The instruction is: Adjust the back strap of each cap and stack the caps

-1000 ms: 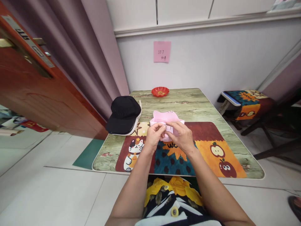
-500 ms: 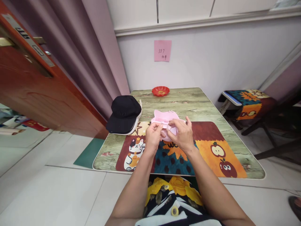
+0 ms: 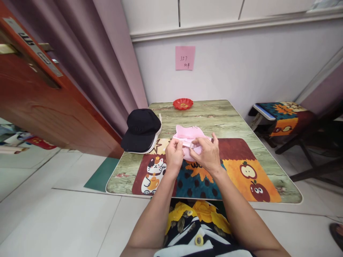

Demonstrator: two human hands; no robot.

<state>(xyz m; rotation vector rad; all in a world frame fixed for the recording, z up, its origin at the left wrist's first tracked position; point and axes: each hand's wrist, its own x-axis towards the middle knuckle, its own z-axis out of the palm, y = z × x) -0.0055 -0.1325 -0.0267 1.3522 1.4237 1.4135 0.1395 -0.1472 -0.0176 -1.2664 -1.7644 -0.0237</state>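
A pink cap (image 3: 189, 132) lies over the back part of the patterned mat (image 3: 200, 185), its back strap (image 3: 186, 144) facing me. My left hand (image 3: 174, 154) pinches the strap from the left, fingers closed. A small metal buckle (image 3: 192, 145) shows on the strap, and my right hand (image 3: 205, 152) grips it between thumb and index finger, with the other fingers partly raised. Both hands cover parts of the cap. To the left, a black cap (image 3: 142, 128) rests on top of a white one (image 3: 155, 144).
A red scalloped dish (image 3: 183, 104) stands at the far side of the wood-patterned table (image 3: 211, 121). A pink note (image 3: 185, 58) is stuck on the wall behind. At left are a curtain and a wooden door (image 3: 66, 117); at right, a cloth-covered stool (image 3: 285, 116).
The metal buckle is now more visible between my hands, and the strap looks straighter. My fingers have shifted slightly; the caps stay in place.
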